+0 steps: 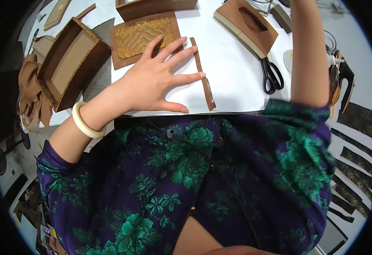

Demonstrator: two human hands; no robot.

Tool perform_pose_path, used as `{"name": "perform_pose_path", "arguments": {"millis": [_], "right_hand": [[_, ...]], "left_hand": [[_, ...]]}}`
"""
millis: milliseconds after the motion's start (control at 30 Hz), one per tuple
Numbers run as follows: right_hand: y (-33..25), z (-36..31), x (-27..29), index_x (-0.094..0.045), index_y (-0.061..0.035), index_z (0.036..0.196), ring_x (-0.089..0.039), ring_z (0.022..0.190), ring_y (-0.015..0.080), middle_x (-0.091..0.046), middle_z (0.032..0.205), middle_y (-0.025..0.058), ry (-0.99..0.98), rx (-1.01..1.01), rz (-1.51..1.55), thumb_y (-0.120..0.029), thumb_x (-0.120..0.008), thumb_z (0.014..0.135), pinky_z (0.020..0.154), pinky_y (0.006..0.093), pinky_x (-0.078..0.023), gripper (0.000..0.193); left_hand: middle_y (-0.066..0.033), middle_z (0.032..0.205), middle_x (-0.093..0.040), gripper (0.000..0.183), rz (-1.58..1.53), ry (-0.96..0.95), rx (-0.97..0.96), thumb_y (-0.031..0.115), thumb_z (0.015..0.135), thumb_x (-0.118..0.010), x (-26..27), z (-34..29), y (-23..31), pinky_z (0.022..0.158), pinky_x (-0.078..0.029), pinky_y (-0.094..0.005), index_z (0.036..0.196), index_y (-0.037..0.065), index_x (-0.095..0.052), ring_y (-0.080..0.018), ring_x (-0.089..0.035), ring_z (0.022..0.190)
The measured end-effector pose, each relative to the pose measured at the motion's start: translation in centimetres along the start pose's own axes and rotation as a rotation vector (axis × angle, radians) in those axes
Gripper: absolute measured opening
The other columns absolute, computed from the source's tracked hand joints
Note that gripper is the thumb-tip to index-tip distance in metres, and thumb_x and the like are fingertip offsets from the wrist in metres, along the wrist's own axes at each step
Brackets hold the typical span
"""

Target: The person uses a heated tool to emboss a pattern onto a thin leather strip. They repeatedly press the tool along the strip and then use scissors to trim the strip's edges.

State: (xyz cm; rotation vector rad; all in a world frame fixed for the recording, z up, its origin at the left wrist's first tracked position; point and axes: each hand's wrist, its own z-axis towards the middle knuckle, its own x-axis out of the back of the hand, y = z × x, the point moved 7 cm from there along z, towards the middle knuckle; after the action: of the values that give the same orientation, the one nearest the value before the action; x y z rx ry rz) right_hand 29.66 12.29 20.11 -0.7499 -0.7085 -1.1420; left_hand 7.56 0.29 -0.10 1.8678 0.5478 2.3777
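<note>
My left hand (160,76) lies with its fingers spread over the white tabletop. Its fingertips reach a narrow brown leather strip (199,63), which has whitish marks near its lower end, perhaps glue. Under the index finger and beside the hand is a brown panel with a gold wave-patterned piece (131,36) on it. My right forearm (309,55) stretches away past the top edge, so the right hand is out of sight.
An open brown box (69,68) and leather scraps (29,83) stand left. Another brown box (152,7) sits at the far edge. To the right are a brown tissue-box-like cover (245,27), black scissors (271,76) and a white-nozzled bottle (333,60). Patterned strips (356,157) lie lower right.
</note>
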Motion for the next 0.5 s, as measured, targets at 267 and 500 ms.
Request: {"name": "perform_pose_path", "arguments": {"millis": [267, 500], "right_hand": [[-7.6, -24.9, -4.0, -0.069, 0.0006, 0.116, -0.077, 0.089, 0.0297, -0.076, 0.102, 0.0164, -0.267, -0.352, 0.494, -0.008, -0.083, 0.094, 0.077, 0.0403, -0.061, 0.028], [-8.0, -27.3, -5.6, -0.068, -0.0009, 0.106, -0.069, 0.083, 0.0322, -0.068, 0.091, 0.0123, -0.251, -0.583, 0.345, -0.004, -0.085, 0.088, 0.073, 0.0445, -0.056, 0.025]], "left_hand": [[-0.0143, 0.176, -0.042, 0.083, -0.031, 0.046, -0.028, 0.072, 0.096, -0.071, 0.0, 0.3, 1.1, 0.133, -0.021, -0.0694, 0.157, 0.016, -0.063, -0.0388, -0.028, 0.168], [-0.0183, 0.162, -0.052, 0.084, -0.042, 0.067, 0.014, 0.066, 0.099, -0.069, -0.7, -0.5, 1.7, 0.134, -0.022, -0.0668, 0.16, 0.01, -0.058, -0.0405, -0.036, 0.163]]}}
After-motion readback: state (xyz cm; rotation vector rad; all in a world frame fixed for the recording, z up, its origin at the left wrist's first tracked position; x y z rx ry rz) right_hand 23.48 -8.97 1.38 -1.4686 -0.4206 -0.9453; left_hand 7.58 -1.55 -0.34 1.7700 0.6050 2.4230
